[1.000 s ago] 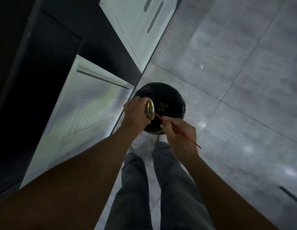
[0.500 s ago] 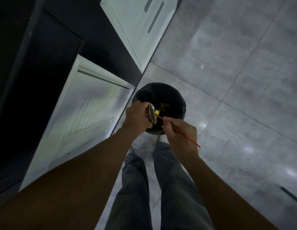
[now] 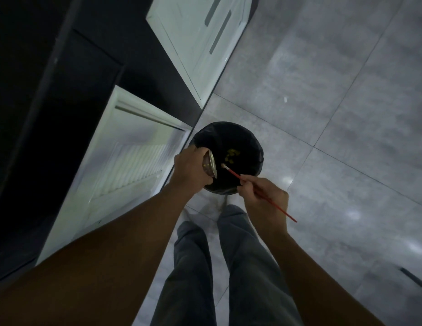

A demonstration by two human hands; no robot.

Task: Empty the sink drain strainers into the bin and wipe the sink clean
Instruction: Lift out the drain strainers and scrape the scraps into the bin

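Observation:
A round bin with a black liner stands on the floor in front of my feet, with yellow scraps lying inside. My left hand grips a metal drain strainer, tilted on its side over the bin's left rim. My right hand pinches a thin red stick. Its pale tip hangs over the bin a short way right of the strainer, not touching it. A few yellow bits still cling inside the strainer.
White cabinet doors and a dark counter edge run along the left, close to the bin. Another white cabinet sits further back. Grey floor tiles spread to the right. My legs in grey trousers stand below the bin.
The stick's tip has pulled back out of the strainer to the right. The yellow piece seen at the strainer's rim half a second ago is gone from there.

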